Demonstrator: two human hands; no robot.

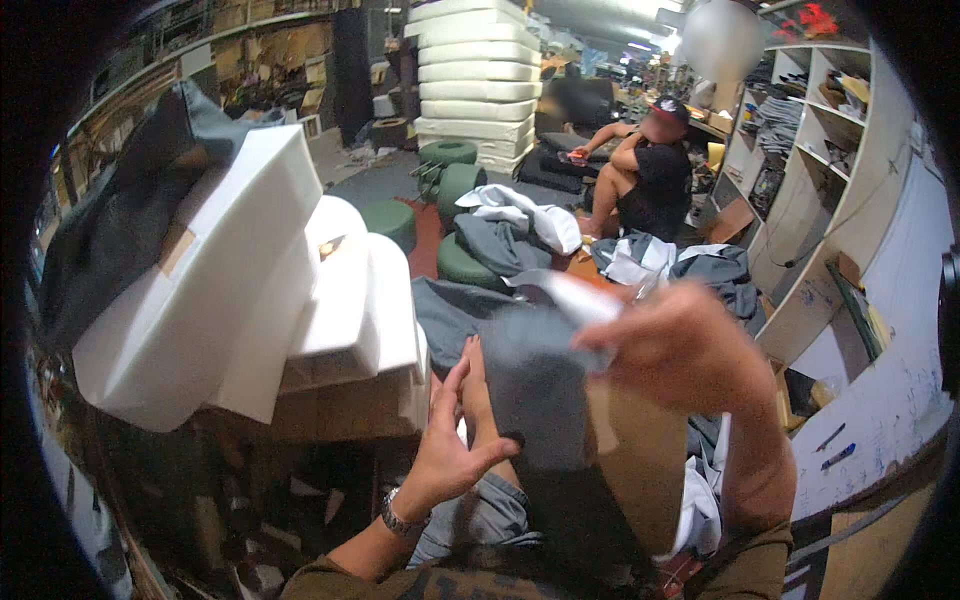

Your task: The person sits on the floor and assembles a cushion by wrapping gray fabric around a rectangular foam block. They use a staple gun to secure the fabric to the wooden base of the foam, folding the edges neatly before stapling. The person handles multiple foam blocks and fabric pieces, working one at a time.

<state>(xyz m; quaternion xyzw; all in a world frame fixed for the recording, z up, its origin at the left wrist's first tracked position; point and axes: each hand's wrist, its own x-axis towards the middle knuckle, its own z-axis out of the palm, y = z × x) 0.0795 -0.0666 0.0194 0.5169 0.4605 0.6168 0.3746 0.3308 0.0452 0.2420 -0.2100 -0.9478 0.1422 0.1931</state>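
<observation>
Cloth point(540, 400), dark gray, hangs in front of you above your lap, with its top end up by your right hand point(685, 350). You seem to hold that end high so the cloth hangs long and does not bunch up. A white flap point(572, 297) shows at the top, so maybe the cloth's back side is folded out there. Your left hand point(450, 445) is just beside the cloth's left edge, maybe to guide it. A brown panel point(640, 450) shows on the cloth's right. Big white blocks point(200, 290) are piled at your left, which may leave the space in front of you free for your arms. A heap of gray and white pieces point(510, 240) lies ahead.

Your right grip is narrow, thumb and fingers pinched on the cloth's end, though it looks blurry. Your left grip is wide, fingers up and thumb out, holding nothing. I cannot tell if that thumb touches the cloth.
</observation>
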